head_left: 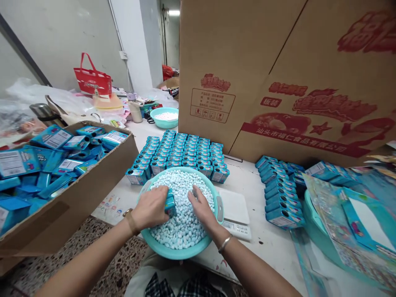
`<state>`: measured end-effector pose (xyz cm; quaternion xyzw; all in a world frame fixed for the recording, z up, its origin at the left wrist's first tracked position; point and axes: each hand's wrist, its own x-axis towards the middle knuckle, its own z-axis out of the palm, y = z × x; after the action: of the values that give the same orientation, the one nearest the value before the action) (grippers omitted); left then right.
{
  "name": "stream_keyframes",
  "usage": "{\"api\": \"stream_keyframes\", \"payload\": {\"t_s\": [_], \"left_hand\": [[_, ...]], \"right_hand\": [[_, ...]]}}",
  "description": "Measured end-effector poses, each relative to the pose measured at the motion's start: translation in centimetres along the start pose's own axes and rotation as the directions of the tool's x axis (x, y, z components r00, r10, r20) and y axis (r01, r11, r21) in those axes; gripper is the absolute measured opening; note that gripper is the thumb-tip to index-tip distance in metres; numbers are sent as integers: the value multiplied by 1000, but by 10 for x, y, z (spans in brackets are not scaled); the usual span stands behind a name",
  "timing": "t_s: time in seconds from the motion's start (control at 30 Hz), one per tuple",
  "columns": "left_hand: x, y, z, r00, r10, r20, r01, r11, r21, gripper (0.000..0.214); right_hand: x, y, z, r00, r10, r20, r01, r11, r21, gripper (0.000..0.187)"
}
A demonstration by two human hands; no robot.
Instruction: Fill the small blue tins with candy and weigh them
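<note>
A teal basin (198, 248) full of small pale blue and white candies (182, 225) sits at the table's front edge, on my lap side. My left hand (150, 208) is closed round a small blue box (170, 203), which is pushed into the candies. My right hand (201, 208) lies on the candies just right of the box, fingers curled and pressing into them. Behind the basin stand rows of filled blue boxes (182, 153).
A cardboard carton of loose blue boxes (46, 169) stands at the left. A white scale (235, 212) lies right of the basin, then more blue boxes (280, 198) in a row. A large printed carton (278, 74) blocks the back right. A second teal bowl (165, 117) sits far back.
</note>
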<state>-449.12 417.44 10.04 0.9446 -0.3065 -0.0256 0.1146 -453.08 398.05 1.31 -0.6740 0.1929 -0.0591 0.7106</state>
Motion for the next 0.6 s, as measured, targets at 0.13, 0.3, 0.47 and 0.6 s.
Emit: {"api": "stream_keyframes", "payload": {"t_s": [0.13,0.3,0.47,0.6], "left_hand": [[14,13,8,1000,-8,8,8,999,40,48],[8,15,15,982,-93,-167,63,982,-178,52],[-1,23,28,858,-322,-400,58,834,-548,72],[2,26,30,834,-362,-417,17,771,-637,72]], "right_hand": [[15,0,33,997,-2,-81,11,994,110,46],[25,-40,46,994,-111,-16,111,952,286,30],[22,-94,43,971,-233,49,212,942,260,21],[20,-110,46,970,-217,105,173,930,326,19]]}}
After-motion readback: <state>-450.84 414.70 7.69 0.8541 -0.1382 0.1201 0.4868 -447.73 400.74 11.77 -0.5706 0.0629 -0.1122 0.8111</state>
